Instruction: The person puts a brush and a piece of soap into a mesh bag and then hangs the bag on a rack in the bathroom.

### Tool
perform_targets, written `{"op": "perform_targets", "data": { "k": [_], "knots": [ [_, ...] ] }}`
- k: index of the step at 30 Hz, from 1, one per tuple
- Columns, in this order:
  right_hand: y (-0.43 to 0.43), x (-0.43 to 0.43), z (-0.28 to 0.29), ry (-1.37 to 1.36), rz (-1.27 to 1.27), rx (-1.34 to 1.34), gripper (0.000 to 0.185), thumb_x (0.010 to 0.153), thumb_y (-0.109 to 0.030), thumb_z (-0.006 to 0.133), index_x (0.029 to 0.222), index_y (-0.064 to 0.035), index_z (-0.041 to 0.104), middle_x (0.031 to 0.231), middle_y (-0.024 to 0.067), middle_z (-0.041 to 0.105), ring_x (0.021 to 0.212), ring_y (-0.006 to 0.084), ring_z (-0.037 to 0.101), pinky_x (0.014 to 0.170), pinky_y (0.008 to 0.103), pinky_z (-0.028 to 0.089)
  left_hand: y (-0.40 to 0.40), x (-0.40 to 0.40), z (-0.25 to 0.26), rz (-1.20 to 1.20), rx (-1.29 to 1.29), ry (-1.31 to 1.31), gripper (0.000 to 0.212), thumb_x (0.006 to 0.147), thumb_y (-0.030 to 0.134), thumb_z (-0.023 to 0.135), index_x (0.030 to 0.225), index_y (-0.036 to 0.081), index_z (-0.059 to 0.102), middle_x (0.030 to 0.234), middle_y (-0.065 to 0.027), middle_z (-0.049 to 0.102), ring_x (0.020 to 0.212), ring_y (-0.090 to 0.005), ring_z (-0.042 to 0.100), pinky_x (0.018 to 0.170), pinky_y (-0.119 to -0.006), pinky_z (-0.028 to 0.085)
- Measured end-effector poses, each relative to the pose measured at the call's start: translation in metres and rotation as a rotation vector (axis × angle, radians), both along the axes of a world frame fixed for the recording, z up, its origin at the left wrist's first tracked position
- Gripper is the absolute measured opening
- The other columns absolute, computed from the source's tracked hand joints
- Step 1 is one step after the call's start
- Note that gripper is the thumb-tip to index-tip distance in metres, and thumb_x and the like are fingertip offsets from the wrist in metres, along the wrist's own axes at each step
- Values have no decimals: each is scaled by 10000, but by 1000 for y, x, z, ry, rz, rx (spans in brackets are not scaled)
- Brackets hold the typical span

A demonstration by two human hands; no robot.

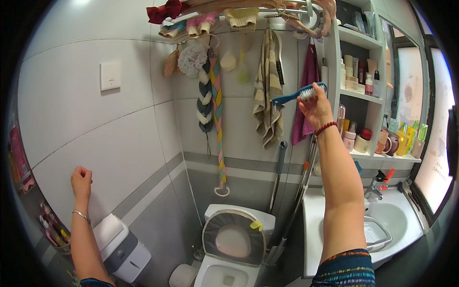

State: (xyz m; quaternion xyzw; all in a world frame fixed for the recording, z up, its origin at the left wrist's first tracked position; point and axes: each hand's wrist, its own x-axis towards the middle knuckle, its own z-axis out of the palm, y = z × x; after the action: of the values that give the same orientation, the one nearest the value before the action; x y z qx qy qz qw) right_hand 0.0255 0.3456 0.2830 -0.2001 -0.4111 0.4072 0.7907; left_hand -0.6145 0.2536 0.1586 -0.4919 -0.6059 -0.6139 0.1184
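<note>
My right hand is raised and grips a blue plastic brush by its head end. White bristles show beside my fingers, and the handle points left, overlapping the striped towel in the view. Behind this hand hangs a purple towel. At the left, my left hand is held up in front of the tiled wall with its fingers curled closed; nothing shows in it. Below that forearm is a white and grey tissue dispenser.
A toilet with its lid raised stands at centre bottom. To the right are a washbasin and white shelves of bottles and jars. Long-handled tools lean by the toilet. Overhead, a rack carries clothes.
</note>
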Motion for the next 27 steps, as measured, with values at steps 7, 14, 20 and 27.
{"op": "perform_targets", "data": {
  "k": [7,14,20,27],
  "knots": [
    [29,9,40,-106,-285,231,228,745,-191,614,878,-84,462,674,35,552,486,120,535,431,236,453,45,-41,24,158,-85,-52,136,711,63,530,610,26,446,508,-49,480,423,-139,482,407,-262,408],
    [52,17,61,-28,-351,454,320,736,-115,636,953,-77,405,748,56,564,533,156,573,476,259,480,35,-26,57,62,-247,-381,84,712,46,459,630,31,444,482,-84,493,339,-170,484,266,-296,340],
    [69,15,75,91,-202,529,210,785,-125,591,908,-68,430,777,67,568,611,187,591,529,285,506,25,-12,64,82,-256,-376,121,664,61,471,547,34,455,481,-99,505,339,-189,494,284,-318,389],
    [87,3,104,124,-155,612,183,838,-130,511,945,-44,391,867,105,537,716,218,583,645,326,501,26,-14,61,73,-264,-396,106,686,86,480,597,28,472,494,-103,520,344,-180,507,292,-315,409]
  ]
}}
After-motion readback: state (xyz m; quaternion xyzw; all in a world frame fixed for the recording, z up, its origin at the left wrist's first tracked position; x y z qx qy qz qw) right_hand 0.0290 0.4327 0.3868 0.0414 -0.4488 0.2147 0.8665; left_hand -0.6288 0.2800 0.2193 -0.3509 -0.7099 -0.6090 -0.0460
